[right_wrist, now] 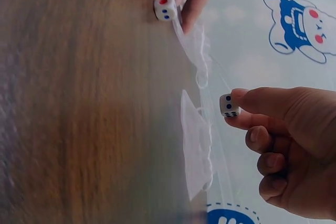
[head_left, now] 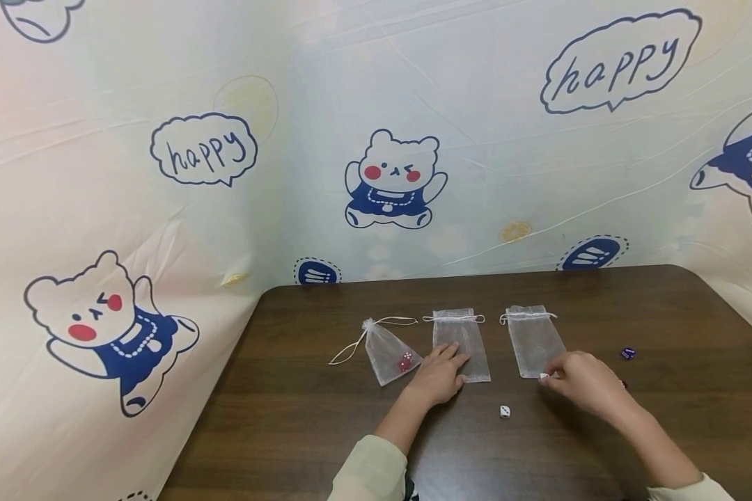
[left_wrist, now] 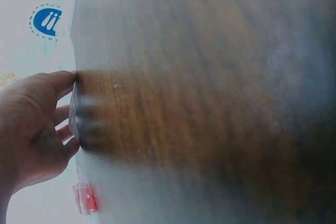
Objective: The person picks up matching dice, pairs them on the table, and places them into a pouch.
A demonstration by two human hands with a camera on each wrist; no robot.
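In the head view, three drawstring bags (head_left: 535, 346) are counted on one desk (head_left: 244, 424). Two white dice (head_left: 505, 412) and one blue die (head_left: 628, 353) can be counted outside the bags; red dice (head_left: 405, 361) are seen through one bag's mesh, but their exact number cannot be told. One left hand (head_left: 437, 376) and one right hand (head_left: 588, 381) are shown. Two "happy" bubbles (head_left: 204, 149) are printed on the cloth (head_left: 313, 195).

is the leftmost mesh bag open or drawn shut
Drawn shut: the leftmost bag is gathered tight at its neck, while the middle bag lies flat and wide at the top.
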